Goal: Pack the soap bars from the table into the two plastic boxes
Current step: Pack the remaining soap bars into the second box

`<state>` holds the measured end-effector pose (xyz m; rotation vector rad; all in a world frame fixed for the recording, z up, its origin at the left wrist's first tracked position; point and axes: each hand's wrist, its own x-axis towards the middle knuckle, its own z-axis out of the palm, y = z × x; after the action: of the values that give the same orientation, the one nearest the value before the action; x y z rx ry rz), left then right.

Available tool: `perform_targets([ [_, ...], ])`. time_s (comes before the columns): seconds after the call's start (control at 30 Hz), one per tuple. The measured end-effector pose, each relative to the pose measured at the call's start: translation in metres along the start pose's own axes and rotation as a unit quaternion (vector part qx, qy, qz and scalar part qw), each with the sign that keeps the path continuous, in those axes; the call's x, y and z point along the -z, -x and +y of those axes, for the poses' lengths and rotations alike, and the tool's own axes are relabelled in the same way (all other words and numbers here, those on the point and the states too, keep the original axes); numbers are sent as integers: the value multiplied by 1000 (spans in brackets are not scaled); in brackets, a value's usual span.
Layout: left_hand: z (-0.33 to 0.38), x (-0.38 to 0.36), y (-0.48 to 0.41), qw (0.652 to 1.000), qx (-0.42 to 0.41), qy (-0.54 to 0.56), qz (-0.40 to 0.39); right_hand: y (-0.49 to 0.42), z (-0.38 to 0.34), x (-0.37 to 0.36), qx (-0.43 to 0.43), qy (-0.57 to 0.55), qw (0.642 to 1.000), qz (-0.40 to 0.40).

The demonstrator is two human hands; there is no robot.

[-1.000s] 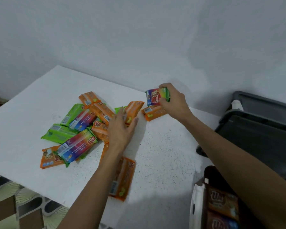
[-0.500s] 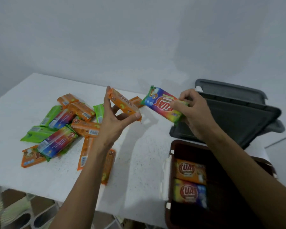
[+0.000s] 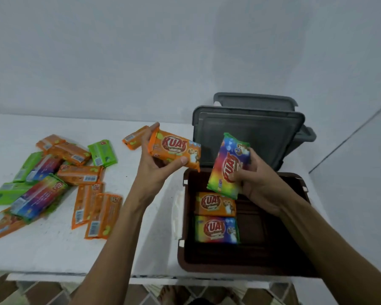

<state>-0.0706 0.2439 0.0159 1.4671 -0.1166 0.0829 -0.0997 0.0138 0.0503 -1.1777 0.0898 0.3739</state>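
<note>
While left hand [image 3: 154, 170] clamps orange bar [image 3: 176, 150], right hand [image 3: 257, 183] rainbow bar [image 3: 227, 168], brown box [image 3: 229, 266] below, grey box [image 3: 251, 130] behind, loose bars [image 3: 79, 175] left

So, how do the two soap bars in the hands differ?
The orange bar in the left hand runs sideways across the view; the rainbow bar in the right hand points down over the brown box. The orange bar is mostly one colour; the rainbow bar has many. Both show the KUAT label.
</note>
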Motion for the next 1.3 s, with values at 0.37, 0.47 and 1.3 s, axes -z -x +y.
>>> perform_targets([
  [0.37, -12, -30, 10, 999, 25, -21, 23, 30, 22, 40, 30, 288, 951, 107],
  [0.47, -18, -36, 12, 999, 38, -33, 19, 37, 30, 40, 0, 301, 952, 61],
  [1.3, -22, -41, 8, 996, 41, -70, 23, 36, 89, 47, -63, 565, 822, -17],
])
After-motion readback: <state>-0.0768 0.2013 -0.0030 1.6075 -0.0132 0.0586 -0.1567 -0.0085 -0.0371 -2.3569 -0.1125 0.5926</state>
